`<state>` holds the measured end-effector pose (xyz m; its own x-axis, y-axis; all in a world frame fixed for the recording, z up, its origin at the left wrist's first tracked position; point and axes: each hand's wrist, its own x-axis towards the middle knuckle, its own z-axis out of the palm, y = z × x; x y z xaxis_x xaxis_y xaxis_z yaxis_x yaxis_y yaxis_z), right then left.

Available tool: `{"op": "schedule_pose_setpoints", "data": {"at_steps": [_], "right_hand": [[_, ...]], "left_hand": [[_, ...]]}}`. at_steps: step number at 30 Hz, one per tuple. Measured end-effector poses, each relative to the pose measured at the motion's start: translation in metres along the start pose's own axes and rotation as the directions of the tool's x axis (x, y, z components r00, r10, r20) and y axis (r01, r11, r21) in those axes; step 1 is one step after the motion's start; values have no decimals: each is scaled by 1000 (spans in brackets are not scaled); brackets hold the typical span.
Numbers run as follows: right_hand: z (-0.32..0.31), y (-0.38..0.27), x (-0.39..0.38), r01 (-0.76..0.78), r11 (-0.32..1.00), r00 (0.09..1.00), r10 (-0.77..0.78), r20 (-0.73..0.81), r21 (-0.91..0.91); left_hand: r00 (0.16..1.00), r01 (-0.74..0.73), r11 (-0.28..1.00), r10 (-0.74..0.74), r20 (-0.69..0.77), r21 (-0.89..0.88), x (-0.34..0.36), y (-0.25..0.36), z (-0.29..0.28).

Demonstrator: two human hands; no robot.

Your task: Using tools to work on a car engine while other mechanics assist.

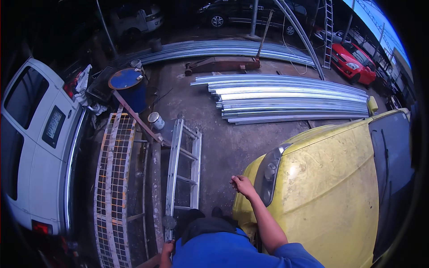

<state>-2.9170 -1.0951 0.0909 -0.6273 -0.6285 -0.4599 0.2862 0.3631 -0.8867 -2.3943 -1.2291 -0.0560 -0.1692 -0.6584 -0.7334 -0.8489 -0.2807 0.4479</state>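
My left hand [167, 248] is low in the view, beside my blue shirt, with its fingers closed at the lower end of an aluminium ladder [195, 165]. Just above that hand, a roundish grey lump [169, 222] overlaps the ladder's left rail; whether the hand holds it or the rail cannot be made out. My right hand [242, 185] is raised in front of me with curled fingers, near the headlight [269, 172] of a yellow vehicle [328, 178]. Anything inside those fingers is hidden. Below, my dark shoe [216, 211] shows on the floor.
Left of the ladder lies a long grid-topped frame [114, 178], beyond it a white vehicle [40, 138]. A paint can [156, 120] and a blue drum [132, 96] stand ahead. Metal channels [290, 98], a red floor jack [223, 65] and a red car [353, 62] are farther off.
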Motion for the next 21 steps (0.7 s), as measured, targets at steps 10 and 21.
{"op": "schedule_pose_setpoints", "data": {"at_steps": [10, 21], "right_hand": [[-16, -160, 223, 63, 996, 992, -68, 105, 57], [-128, -128, 548, -314, 593, 909, 414, -54, -741]], "left_hand": [[996, 30, 999, -33, 86, 34, 201, 246, 10], [993, 57, 889, -4, 115, -455, 447, 543, -9]]}}
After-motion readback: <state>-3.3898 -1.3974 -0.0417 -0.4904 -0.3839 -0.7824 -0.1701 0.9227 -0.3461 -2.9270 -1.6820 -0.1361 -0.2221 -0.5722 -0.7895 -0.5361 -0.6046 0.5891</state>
